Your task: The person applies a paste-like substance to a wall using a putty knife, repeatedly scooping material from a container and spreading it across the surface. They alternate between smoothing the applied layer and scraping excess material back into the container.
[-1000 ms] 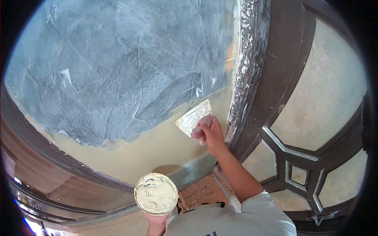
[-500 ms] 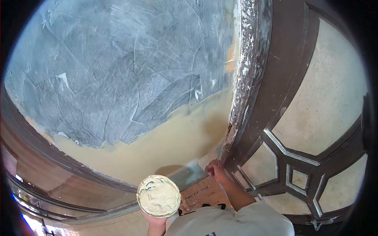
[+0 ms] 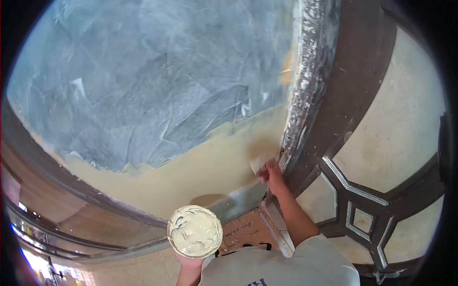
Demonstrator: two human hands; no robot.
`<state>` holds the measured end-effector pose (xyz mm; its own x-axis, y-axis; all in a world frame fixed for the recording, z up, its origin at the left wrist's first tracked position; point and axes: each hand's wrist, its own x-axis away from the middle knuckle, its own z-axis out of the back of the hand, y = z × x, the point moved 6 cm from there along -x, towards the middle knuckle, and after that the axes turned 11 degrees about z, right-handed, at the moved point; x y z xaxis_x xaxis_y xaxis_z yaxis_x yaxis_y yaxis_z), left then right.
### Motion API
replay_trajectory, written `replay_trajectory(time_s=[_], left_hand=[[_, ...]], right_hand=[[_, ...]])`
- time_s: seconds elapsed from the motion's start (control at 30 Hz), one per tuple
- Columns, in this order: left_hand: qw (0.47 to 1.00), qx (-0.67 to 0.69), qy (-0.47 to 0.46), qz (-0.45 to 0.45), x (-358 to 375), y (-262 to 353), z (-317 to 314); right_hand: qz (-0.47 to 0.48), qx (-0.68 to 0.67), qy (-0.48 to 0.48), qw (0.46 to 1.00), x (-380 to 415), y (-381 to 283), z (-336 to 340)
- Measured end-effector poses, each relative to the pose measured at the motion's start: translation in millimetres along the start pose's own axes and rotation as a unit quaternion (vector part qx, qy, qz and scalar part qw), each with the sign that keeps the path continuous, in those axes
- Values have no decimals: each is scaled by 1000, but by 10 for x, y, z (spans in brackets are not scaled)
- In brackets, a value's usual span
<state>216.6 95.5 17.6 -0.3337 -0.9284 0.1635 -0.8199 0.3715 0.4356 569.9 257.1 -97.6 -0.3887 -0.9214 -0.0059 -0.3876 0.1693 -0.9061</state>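
My left hand holds up a round tub from below, its fingers mostly hidden under it. Thick cream-coloured filler with smeared ridges fills the tub. My right hand is closed around a flat scraper, blurred by motion and coated in cream. The scraper is at the cream-coated lower band of the wall, near its right edge. Above this band, the wall is blue-grey with streaks and trowel marks.
A worn dark frame with white specks borders the wall on the right. Beside it is a dark panelled door with pale insets. A cardboard box lies below my arms. Curved brown trim runs along the left.
My right hand has moved upward along the right edge with the scraper, which now shows against the cream band. The view has shifted slightly; the tub stays in my left hand.
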Motion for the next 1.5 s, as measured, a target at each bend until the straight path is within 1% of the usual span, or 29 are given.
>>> replay_trajectory(time_s=[0.07, 0.1, 0.13, 0.17, 0.2, 0.27, 0.33, 0.4, 0.5, 0.57, 0.6, 0.67, 0.7, 0.8, 0.87, 0.93, 0.97, 1.0, 1.03, 1.07, 1.1, 1.17, 1.2, 1.23, 1.27, 1.33, 1.37, 1.43, 1.5], left_hand=[[998, 62, 23, -6, -11, 14, 62], [993, 117, 11, 25, -40, -8, -2], [984, 170, 2, 58, -13, -39, -27], [997, 68, -2, 31, 20, -6, 30], [997, 72, 0, 18, 15, 21, 29], [989, 141, -30, 39, -9, 14, -29], [986, 162, -41, 8, -50, 85, -94], [978, 197, -54, 39, -66, 130, -89], [981, 180, -71, 27, -73, 234, -86], [985, 155, -69, 13, -26, 277, -38], [986, 153, -56, 19, 14, 281, 26], [987, 154, -43, 19, 67, 287, 109], [985, 161, -50, 23, 67, 308, 128], [980, 175, -94, 20, 166, 430, 70], [977, 181, -110, 25, 205, 550, 41], [984, 152, -96, 20, 268, 647, 83], [989, 130, -62, 11, 293, 689, 215], [994, 109, -29, 2, 328, 724, 316], [992, -83, -36, -86, 466, 872, 64], [993, -83, -35, -81, 490, 920, 91], [990, -107, -22, -93, 546, 956, 122], [986, -128, -11, -105, 620, 1039, 154], [982, -152, 3, -113, 660, 1099, 158], [977, -175, 18, -120, 692, 1152, 176], [977, -173, 19, -120, 712, 1196, 199], [999, 8, 13, -41, 676, 1208, 302], [999, 9, 12, -41, 675, 1248, 348], [991, 133, -2, -9, 656, 1295, 477], [995, 101, -1, -18, 688, 1403, 515]], right_hand=[[-110, 19, 17, 994, 249, 828, 337], [-170, 11, 22, 985, 428, 1077, 393], [-175, 42, 41, 983, 594, 1276, 488], [-180, 72, 61, 979, 768, 1378, 513], [-181, 76, 48, 979, 846, 1518, 605], [-126, -41, -127, 983, 887, 1657, 532], [-131, -45, -129, 982, 910, 1257, 273], [-135, -50, -124, 982, 923, 727, -75], [-95, -14, -175, 980, 804, 28, -620], [-67, 75, -214, 972, 811, -437, -979], [-70, 77, -220, 970, 817, -555, -1074], [-28, 80, -363, 928, 864, -821, -1364], [-65, 103, -394, 911, 916, -983, -1525], [1, 171, -432, 886, 1142, -1279, -2117], [-37, 170, -445, 879, 1287, -1374, -2457], [96, 343, -603, 714, 1468, -1401, -2812], [87, 380, -615, 686, 1557, -1416, -2965], [84, 380, -615, 686, 1577, -1341, -3068], [109, 411, -625, 654, 1588, -1225, -3151], [133, 441, -632, 623, 1592, -1133, -3236], [131, 441, -633, 623, 1631, -1115, -3309], [244, 416, -590, 648, 1666, -1240, -3496], [242, 417, -591, 646, 1713, -1257, -3553], [224, 409, -567, 679, 1736, -1309, -3594], [207, 399, -542, 710, 1758, -1358, -3632], [251, 403, -553, 684, 1833, -1440, -3710], [262, 399, -566, 672, 1890, -1463, -3739], [276, 397, -577, 658, 1942, -1469, -3757], [373, 421, -577, 592, 2011, -1502, -3744]])
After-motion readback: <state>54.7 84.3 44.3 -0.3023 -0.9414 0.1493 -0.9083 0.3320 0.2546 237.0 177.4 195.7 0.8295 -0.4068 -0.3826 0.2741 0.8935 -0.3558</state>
